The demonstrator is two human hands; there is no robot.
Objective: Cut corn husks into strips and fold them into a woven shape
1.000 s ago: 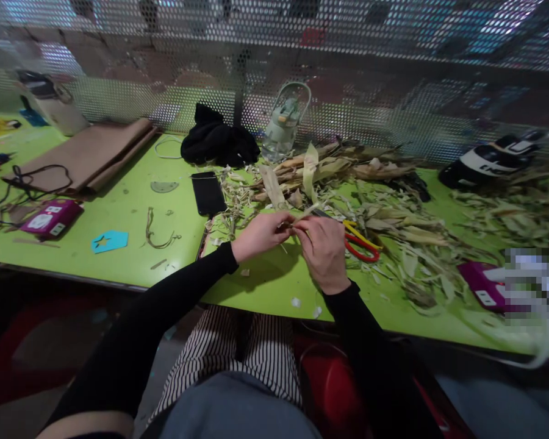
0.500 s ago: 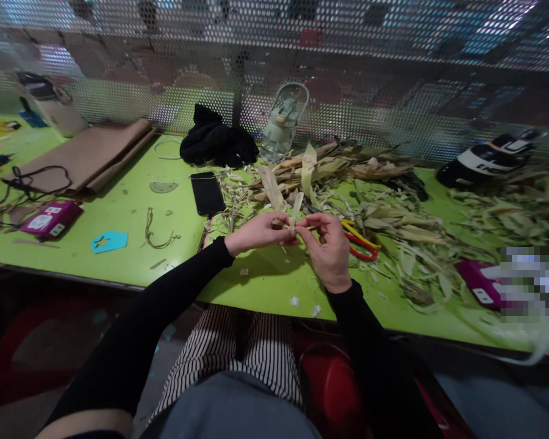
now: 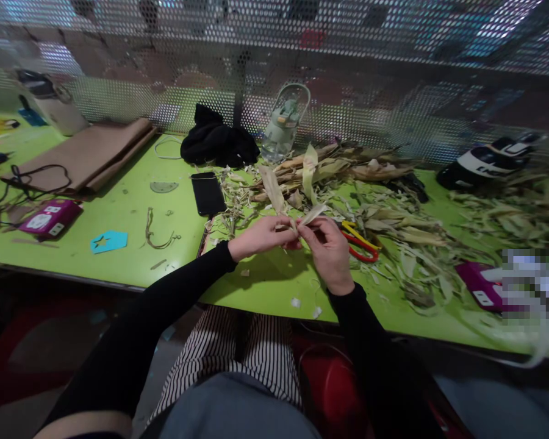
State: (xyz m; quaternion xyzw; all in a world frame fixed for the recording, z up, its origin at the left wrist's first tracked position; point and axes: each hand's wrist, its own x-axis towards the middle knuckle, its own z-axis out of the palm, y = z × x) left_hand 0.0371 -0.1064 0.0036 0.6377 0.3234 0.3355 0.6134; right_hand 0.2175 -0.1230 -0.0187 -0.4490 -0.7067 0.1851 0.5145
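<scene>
Both hands meet above the near edge of the green table (image 3: 265,283), pinching pale dried corn husk strips. My left hand (image 3: 269,236) is closed on the strips from the left. My right hand (image 3: 328,251) is closed with thumb and finger on the same piece, and a pale corn husk strip (image 3: 314,213) sticks out to the upper right above it. My fingers hide where the strips cross. Just right of my right hand lie red-and-yellow-handled scissors (image 3: 363,249). Behind the hands spreads a heap of dried corn husks (image 3: 343,167).
A black phone (image 3: 208,194), black cloth (image 3: 217,139) and clear water bottle (image 3: 281,125) stand beyond my left hand. Farther left are brown paper (image 3: 89,155), a purple power strip (image 3: 50,218) and a blue tag (image 3: 108,242). A dark bottle (image 3: 482,163) and another purple strip (image 3: 478,285) are right.
The pale husk strip that stood upright between my fingers now leans over to the right, above my right hand. Both hands stay in nearly the same place, still pinching.
</scene>
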